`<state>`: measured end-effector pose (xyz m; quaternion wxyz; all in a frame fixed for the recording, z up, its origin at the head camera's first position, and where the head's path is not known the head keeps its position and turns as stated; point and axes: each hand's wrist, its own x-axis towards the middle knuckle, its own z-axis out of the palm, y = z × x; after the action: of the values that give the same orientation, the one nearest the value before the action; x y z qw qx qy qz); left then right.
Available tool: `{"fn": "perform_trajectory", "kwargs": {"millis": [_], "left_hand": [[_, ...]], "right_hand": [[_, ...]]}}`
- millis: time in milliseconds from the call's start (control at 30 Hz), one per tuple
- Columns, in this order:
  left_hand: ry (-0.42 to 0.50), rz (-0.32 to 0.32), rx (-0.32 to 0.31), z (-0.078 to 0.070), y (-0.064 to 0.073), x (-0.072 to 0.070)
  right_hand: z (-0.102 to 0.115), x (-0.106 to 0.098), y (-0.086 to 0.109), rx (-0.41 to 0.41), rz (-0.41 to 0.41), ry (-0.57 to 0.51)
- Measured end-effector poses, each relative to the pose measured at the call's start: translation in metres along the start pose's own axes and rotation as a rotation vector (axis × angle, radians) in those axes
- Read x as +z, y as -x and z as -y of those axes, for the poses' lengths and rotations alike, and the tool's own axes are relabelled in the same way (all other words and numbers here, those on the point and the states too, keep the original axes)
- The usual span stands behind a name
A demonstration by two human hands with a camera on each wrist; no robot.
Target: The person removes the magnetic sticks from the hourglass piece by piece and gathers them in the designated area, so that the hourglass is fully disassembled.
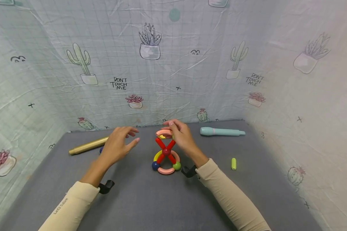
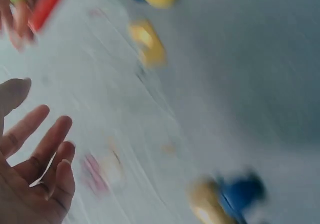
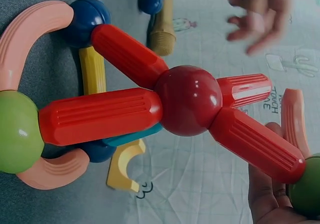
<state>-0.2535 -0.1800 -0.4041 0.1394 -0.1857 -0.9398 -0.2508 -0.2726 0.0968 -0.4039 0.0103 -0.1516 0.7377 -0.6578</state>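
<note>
At the middle of the table stands a built toy of rods and balls. Four red rods (image 3: 100, 116) meet at a dark red ball (image 1: 166, 151). Its base is a ring of pink and yellow curved rods (image 1: 166, 171), with a blue ball (image 1: 155, 166) and a lower green ball (image 1: 176, 166). My right hand (image 1: 182, 136) holds an upper green ball (image 3: 307, 186) at the end of one red rod; a pink curved rod (image 3: 294, 116) extends from that ball. Left of the toy, my left hand (image 1: 118, 144) hovers with relaxed, spread fingers, touching nothing.
A gold stick (image 1: 88, 146) lies at the left, with blue balls (image 3: 151, 2) beside it. A yellow notched block (image 3: 119, 169) sits behind the toy. At the back right lies a pale teal stick (image 1: 222, 132), and nearer, a short lime rod (image 1: 233, 164). Printed cloth (image 1: 173, 73) walls the table.
</note>
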Motion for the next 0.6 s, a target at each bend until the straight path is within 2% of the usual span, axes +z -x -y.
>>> {"fn": "perform_trajectory", "kwargs": {"millis": [100,233,333,433,533,600], "left_hand": [[0.088,0.014,0.039,-0.029,-0.01,0.011],[0.188,-0.015,0.078,-0.051,-0.02,0.026],[0.234,-0.084,0.09,-0.058,-0.024,0.036],[0.265,-0.14,0.097,-0.058,-0.026,0.043],[0.277,-0.157,0.102,-0.057,-0.025,0.046],[0.277,-0.148,0.105,-0.058,-0.023,0.046]], "right_hand": [[-0.001,-0.001,0.0,-0.001,0.003,-0.004],[0.0,-0.002,0.0,-0.01,0.006,-0.001],[0.0,-0.002,0.0,-0.022,0.02,0.0],[-0.002,-0.003,0.001,-0.028,0.032,-0.007],[-0.005,-0.008,0.006,-0.029,0.018,0.047],[-0.008,-0.015,0.012,-0.029,0.006,0.092]]}}
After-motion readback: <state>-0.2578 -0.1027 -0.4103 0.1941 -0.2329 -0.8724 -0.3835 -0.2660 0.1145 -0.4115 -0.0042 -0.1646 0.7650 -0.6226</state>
